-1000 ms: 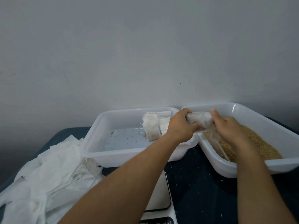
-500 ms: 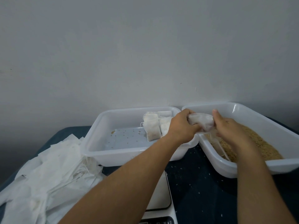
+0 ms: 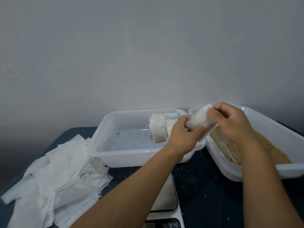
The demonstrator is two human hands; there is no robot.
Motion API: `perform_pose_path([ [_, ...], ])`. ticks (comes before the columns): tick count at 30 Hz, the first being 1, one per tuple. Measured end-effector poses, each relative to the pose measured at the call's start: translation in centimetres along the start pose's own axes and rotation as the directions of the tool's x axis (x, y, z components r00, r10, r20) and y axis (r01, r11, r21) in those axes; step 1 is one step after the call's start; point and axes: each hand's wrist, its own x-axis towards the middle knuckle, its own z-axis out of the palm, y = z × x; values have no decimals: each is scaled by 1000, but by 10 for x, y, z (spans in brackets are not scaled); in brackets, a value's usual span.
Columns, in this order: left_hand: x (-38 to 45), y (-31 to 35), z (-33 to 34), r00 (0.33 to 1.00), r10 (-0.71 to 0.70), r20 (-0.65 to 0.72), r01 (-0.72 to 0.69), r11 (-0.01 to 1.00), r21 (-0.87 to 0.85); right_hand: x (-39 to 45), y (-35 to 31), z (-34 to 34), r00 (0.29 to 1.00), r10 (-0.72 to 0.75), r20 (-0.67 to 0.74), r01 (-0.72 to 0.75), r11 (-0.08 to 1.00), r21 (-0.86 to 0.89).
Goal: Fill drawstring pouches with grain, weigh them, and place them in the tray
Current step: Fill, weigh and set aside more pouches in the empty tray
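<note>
**White pouch lifted clear of the grain**

White fabric is bunched between our two hands: the drawstring pouch [image 3: 199,120] has risen from just over the grain tray's near corner to above the gap between the two trays, tilted with one end up to the right. Our left hand [image 3: 182,134] curls round its lower end; our right hand [image 3: 233,122] pinches the upper end between thumb and fingertips, where half a second ago it was cupped beside the pouch. We judge that filling is done and the mouth is being closed, though no string shows clearly. Grain [image 3: 266,150] lies in the right tray [image 3: 279,171]. Finished pouches [image 3: 158,130] lean in the left tray [image 3: 125,153]. Weighing is still to come: the scale [image 3: 166,199] below our left forearm is bare. Empty pouches [image 3: 54,178] lie heaped at left.
</note>
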Motion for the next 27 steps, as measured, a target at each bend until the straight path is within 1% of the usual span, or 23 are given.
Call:
perform_pose_path([
  [2, -15, 0, -10, 1000, -2, 22, 3, 999, -45, -2, -13, 5, 996, -64, 68, 68, 996, -55],
  [3, -22, 0, -16, 999, -5, 34, 6, 999, -38, -4, -19, 7, 990, -84, 112, 95, 991, -90],
  [7, -50, -2, -44, 998, -10, 64, 2, 993, 120, -14, -50, 19, 947, -150, 285, 191, 974, -123],
  [9, -63, -3, -57, 999, 12, 42, -20, 982, 188, -19, -62, 27, 909, -183, 375, 247, 960, -129],
  [11, -74, -5, -68, 999, 27, 20, -30, 983, 182, -25, -68, 37, 880, -195, 433, 274, 953, -128],
  [13, -84, -9, -76, 999, 31, -22, -27, 988, 154, -29, -73, 45, 867, -191, 460, 258, 962, -87],
  [14, -88, -11, -80, 998, 30, -53, -22, 990, 140, -31, -74, 48, 866, -189, 462, 238, 970, -50],
  [16, -96, -15, -85, 992, 36, -120, -24, 995, 101, -36, -73, 55, 887, -180, 426, 183, 982, 33],
  [18, -102, -18, -90, 983, 43, -179, -33, 998, 58, -45, -67, 63, 910, -108, 401, 74, 992, 98],
  [19, -104, -19, -92, 978, 44, -202, -36, 998, 43, -51, -63, 69, 909, -60, 412, 25, 996, 90],
  [20, -105, -20, -94, 976, 47, -211, -41, 999, 34, -57, -58, 76, 903, -27, 428, 10, 999, 42],
  [22, -107, -22, -97, 978, 51, -200, -44, 998, 38, -69, -48, 92, 904, -19, 427, 51, 997, -65],
  [25, -113, -27, -104, 988, 48, -150, -37, 997, 70, -82, -41, 107, 946, -56, 320, 80, 995, -63],
  [27, -119, -31, -111, 995, 44, -88, -41, 998, 40, -88, -38, 110, 956, -75, 285, 91, 995, -42],
])
